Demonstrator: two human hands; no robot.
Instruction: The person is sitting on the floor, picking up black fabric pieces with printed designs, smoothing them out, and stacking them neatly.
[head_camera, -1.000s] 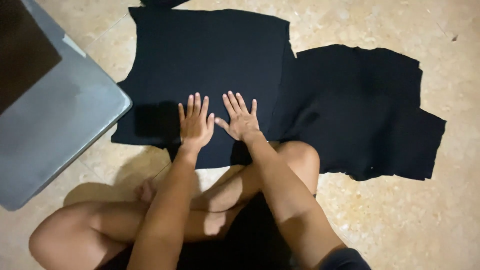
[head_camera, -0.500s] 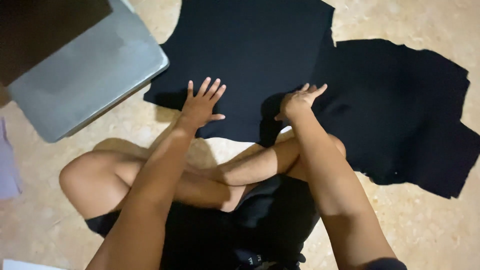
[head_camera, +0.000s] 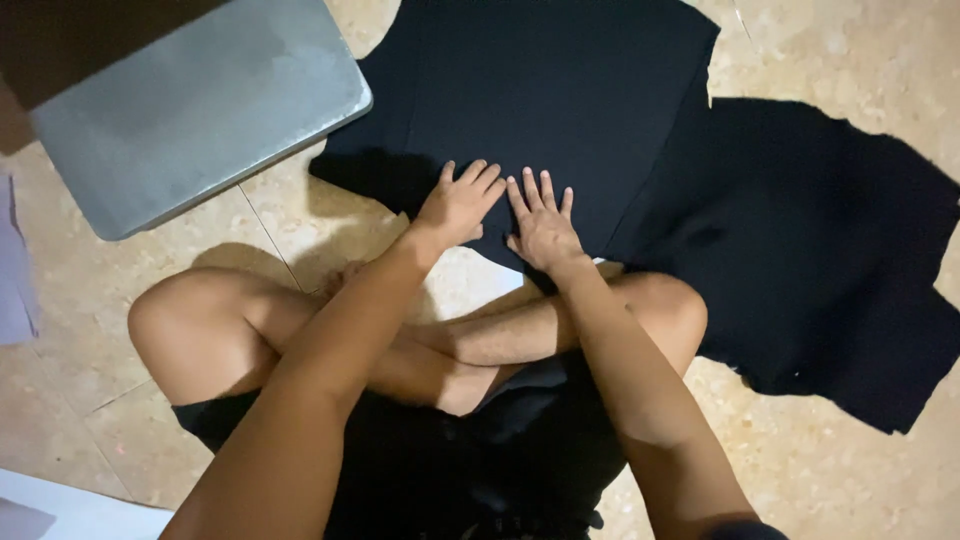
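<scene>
A black piece of fabric (head_camera: 560, 90) lies flat on the tiled floor in front of my crossed legs. My left hand (head_camera: 460, 205) rests palm down on its near edge, fingers spread. Right beside it, my right hand (head_camera: 542, 225) also presses flat on the cloth, fingers apart. Neither hand holds anything. A second, ragged-edged black fabric piece (head_camera: 830, 250) lies to the right, partly under the first one.
A grey flat board (head_camera: 200, 110) sits on the floor at the upper left, close to the fabric's corner. A pale sheet edge (head_camera: 15, 270) shows at the far left and a white surface (head_camera: 80, 510) at the bottom left. Beige floor tiles (head_camera: 800, 470) surround everything.
My right hand has come back left from the fabric's right side and now lies flat beside my left hand. The view has shifted slightly.
</scene>
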